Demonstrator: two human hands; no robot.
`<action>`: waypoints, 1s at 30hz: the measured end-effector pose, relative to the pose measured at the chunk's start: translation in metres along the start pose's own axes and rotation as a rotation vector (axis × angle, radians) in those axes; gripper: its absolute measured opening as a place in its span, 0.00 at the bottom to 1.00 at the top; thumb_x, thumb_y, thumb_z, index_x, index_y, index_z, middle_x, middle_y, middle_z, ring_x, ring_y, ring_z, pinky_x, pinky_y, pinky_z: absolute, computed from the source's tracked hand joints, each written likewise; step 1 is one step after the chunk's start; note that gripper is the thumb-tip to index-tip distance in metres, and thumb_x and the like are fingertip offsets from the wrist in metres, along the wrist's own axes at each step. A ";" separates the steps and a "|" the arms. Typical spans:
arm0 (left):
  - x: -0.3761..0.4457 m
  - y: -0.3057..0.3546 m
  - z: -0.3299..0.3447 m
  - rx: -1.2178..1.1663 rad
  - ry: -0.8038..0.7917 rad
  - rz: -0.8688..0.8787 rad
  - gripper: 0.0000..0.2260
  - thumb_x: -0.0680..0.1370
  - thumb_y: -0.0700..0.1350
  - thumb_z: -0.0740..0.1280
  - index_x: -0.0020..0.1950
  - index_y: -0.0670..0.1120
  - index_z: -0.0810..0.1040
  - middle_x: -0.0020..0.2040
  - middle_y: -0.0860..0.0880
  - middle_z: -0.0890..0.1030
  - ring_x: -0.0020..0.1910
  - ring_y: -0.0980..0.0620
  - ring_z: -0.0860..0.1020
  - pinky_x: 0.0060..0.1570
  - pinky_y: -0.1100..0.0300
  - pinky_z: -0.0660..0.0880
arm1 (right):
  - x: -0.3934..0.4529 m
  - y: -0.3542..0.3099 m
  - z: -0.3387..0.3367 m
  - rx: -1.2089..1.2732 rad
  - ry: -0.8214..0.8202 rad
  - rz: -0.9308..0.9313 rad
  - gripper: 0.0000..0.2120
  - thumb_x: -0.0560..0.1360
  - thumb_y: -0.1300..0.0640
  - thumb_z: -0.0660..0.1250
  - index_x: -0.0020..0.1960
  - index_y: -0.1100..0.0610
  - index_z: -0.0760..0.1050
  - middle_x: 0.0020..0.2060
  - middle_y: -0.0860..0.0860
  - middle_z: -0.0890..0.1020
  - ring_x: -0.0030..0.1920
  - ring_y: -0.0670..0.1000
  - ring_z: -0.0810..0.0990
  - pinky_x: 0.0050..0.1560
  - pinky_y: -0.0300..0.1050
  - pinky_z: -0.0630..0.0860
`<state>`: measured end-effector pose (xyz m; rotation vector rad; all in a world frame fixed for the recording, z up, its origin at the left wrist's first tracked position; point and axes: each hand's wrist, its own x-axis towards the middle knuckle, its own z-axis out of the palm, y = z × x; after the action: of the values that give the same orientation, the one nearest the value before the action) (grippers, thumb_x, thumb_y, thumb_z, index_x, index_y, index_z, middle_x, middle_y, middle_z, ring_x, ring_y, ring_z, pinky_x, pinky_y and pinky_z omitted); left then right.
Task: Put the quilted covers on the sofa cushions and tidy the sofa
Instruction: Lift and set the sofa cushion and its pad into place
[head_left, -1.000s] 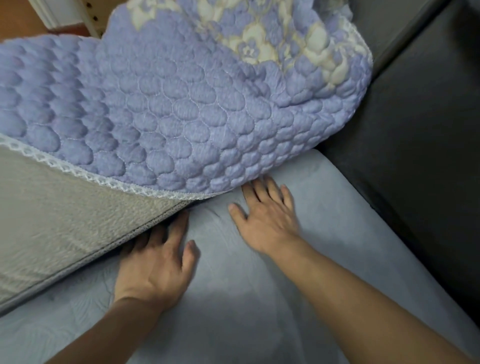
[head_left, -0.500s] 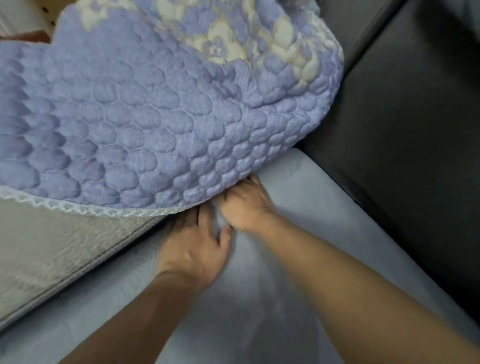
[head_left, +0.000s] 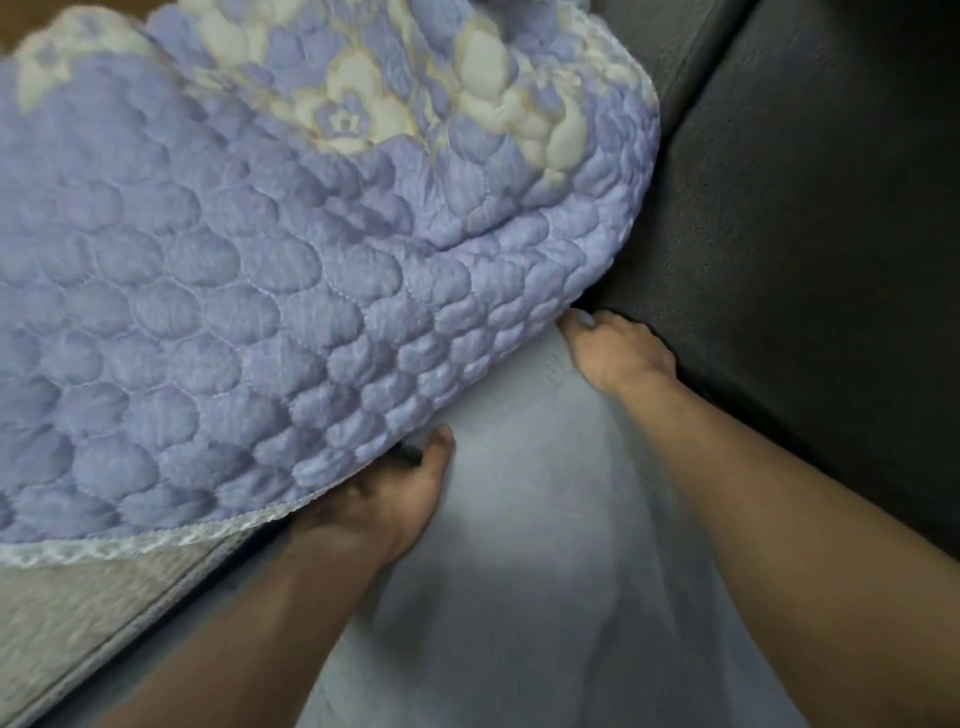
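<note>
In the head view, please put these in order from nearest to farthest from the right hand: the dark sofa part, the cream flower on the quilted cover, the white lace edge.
From the right hand:
1. Dark sofa part, touching it on its right.
2. Cream flower on the quilted cover, up and to the left.
3. White lace edge, far left, beyond the left hand.

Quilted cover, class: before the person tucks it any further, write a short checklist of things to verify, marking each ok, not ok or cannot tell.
1. Left hand under the quilted cover edge: ok, fingers hidden beneath it.
2. Right hand at the cover's far corner, beside the dark sofa: ok.
3. Right hand's grip on fabric: cannot tell, fingertips hidden.
4. Pale blue sheet lying smooth: not ok, puckered near the right hand.
5. Lace trim flat along the edge: ok.
6. Cover fully on the cushion: not ok, bunched up.
</note>
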<state>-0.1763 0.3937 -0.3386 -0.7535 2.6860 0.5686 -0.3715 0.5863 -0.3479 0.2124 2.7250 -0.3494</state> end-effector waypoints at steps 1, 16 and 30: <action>0.005 -0.001 0.006 -0.034 0.056 0.021 0.37 0.75 0.74 0.46 0.79 0.59 0.60 0.82 0.52 0.53 0.81 0.49 0.50 0.79 0.53 0.41 | 0.002 0.002 0.001 -0.006 0.046 -0.006 0.36 0.74 0.31 0.45 0.65 0.53 0.75 0.63 0.60 0.78 0.63 0.62 0.76 0.59 0.55 0.69; -0.127 -0.051 -0.002 0.125 0.154 0.033 0.28 0.78 0.58 0.56 0.74 0.44 0.67 0.69 0.44 0.72 0.65 0.40 0.71 0.67 0.44 0.67 | -0.158 0.006 0.045 -0.313 -0.029 -0.259 0.27 0.82 0.39 0.43 0.80 0.39 0.43 0.80 0.47 0.41 0.79 0.55 0.38 0.76 0.62 0.37; -0.110 -0.175 -0.021 0.284 0.027 -0.183 0.27 0.84 0.59 0.47 0.62 0.47 0.80 0.60 0.43 0.82 0.59 0.40 0.80 0.58 0.51 0.75 | -0.285 -0.081 0.114 -0.353 -0.056 -0.871 0.27 0.79 0.40 0.53 0.77 0.44 0.59 0.77 0.47 0.58 0.78 0.56 0.49 0.75 0.66 0.44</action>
<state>0.0054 0.2941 -0.3295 -0.9147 2.6060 0.1294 -0.0862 0.4492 -0.3214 -1.0749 2.6112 -0.0809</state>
